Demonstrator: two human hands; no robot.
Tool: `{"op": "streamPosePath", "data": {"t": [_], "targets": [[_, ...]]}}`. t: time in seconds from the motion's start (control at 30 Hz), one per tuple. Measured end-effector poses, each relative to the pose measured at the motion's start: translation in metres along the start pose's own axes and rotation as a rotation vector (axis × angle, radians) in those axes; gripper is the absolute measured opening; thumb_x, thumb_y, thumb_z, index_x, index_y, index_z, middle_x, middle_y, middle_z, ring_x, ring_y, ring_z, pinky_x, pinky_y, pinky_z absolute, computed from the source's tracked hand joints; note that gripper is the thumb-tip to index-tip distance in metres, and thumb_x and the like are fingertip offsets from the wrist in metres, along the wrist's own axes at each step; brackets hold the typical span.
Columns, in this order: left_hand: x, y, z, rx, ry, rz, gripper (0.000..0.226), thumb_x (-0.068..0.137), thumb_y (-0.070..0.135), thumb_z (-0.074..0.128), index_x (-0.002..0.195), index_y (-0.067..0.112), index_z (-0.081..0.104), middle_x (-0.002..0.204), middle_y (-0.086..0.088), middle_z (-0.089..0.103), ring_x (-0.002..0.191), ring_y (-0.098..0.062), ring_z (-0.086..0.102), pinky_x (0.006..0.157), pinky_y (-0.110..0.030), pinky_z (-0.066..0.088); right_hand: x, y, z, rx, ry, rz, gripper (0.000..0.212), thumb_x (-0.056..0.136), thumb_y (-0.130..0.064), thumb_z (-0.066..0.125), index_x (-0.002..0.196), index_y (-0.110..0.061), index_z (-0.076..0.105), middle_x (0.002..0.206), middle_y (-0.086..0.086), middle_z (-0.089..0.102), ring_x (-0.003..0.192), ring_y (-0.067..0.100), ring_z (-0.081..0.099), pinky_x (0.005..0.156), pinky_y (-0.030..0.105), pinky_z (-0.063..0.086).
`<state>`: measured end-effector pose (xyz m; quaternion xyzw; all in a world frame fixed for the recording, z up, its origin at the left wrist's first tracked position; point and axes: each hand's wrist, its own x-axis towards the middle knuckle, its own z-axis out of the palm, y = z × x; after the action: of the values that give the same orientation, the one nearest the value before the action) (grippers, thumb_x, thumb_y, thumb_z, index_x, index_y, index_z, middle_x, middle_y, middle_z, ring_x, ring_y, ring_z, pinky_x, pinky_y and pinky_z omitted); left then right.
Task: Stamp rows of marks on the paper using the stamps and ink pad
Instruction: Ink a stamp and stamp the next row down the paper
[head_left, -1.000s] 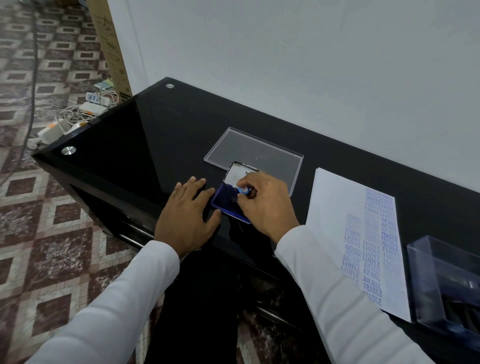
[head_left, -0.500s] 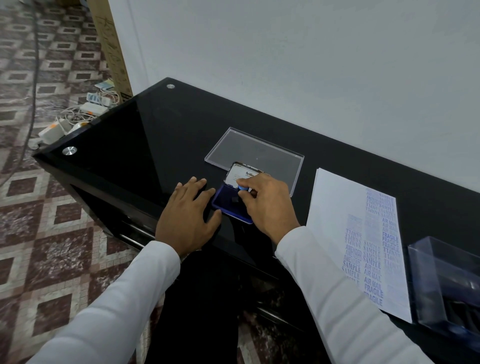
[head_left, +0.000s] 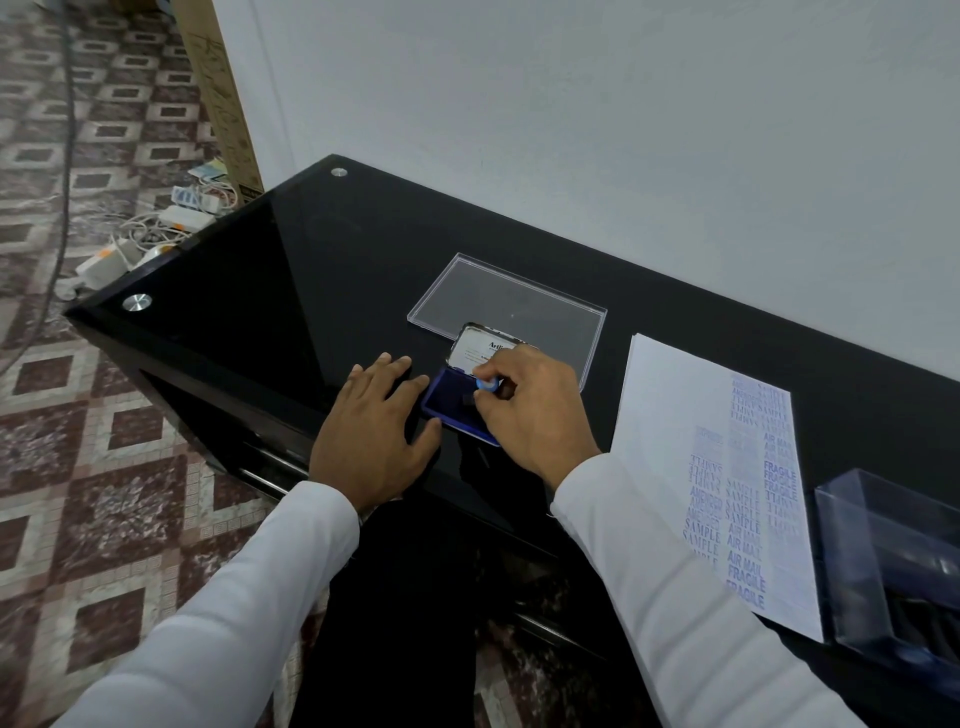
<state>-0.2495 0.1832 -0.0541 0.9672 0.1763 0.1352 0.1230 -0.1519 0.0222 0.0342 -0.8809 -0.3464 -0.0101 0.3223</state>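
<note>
Two hands at the ink pad — our stamp is loading, not yet on its way to the paper.

Little has changed over the last second: our right hand (head_left: 530, 410) has shifted only slightly over the blue ink pad (head_left: 451, 402), the stamp (head_left: 487, 385) staying pinched in its fingertips with its pale blue top showing, so we judge the inking step is still under way. Our left hand (head_left: 376, 431) has stayed flat and spread on the black bench (head_left: 291, 291), thumb touching the pad's near-left edge to steady it. The pad's open lid (head_left: 483, 347) stands just behind the stamp, a clear plastic cover (head_left: 519, 306) beyond. The paper (head_left: 670, 431) — several blue rows already printed — lies well to the right of both hands, with a clear stamp box (head_left: 883, 561) at its right edge.
</note>
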Motion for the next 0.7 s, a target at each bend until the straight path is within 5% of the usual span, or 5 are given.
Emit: {"op": "streamPosePath", "data": {"t": [0.7], "targets": [[-0.0004,0.0013,-0.0025,-0.017,-0.001,0.001,0.065,0.091,0.058,0.042,0.145,0.023,0.05,0.157,-0.005,0.041,0.15,-0.024,0.027,0.124,-0.047,0.016,0.0022,0.006,0.0065,0.003,0.02,-0.015,0.027,0.091,-0.016,0.07,0.117,-0.016,0.073,0.115,0.001,0.07,0.101,0.015,0.065,0.095,0.033,0.053]]}}
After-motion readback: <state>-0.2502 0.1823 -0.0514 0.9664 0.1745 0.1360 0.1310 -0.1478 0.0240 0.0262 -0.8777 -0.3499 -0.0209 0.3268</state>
